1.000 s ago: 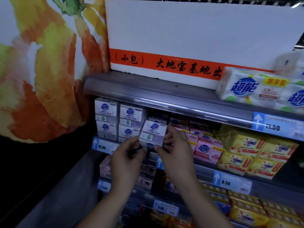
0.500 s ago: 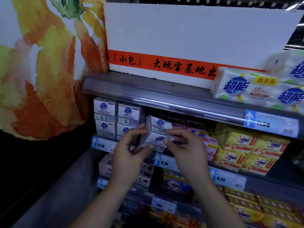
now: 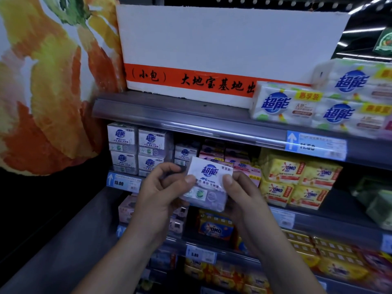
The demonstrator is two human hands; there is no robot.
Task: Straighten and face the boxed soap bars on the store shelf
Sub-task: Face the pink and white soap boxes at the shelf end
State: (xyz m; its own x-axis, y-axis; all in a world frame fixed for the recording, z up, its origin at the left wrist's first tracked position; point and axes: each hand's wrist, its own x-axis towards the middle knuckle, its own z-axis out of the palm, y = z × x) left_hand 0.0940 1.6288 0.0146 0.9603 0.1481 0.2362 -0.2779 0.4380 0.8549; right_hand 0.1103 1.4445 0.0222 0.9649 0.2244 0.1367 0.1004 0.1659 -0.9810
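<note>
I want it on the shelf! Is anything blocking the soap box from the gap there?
Nothing visible does. The left hand and right hand hold the soap box just before the gap beside the stacked boxes; another box sits farther back.

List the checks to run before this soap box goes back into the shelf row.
1. Grip: left hand and right hand both hold the soap box, thumbs on its front: ok.
2. Logo face toward the person, right way up: ok.
3. Box square with the row: tilted, not ok.
4. Slot above the lone box, right of the stacked boxes: looks free, ok.
5. Depth behind that slot: cannot tell.
</note>
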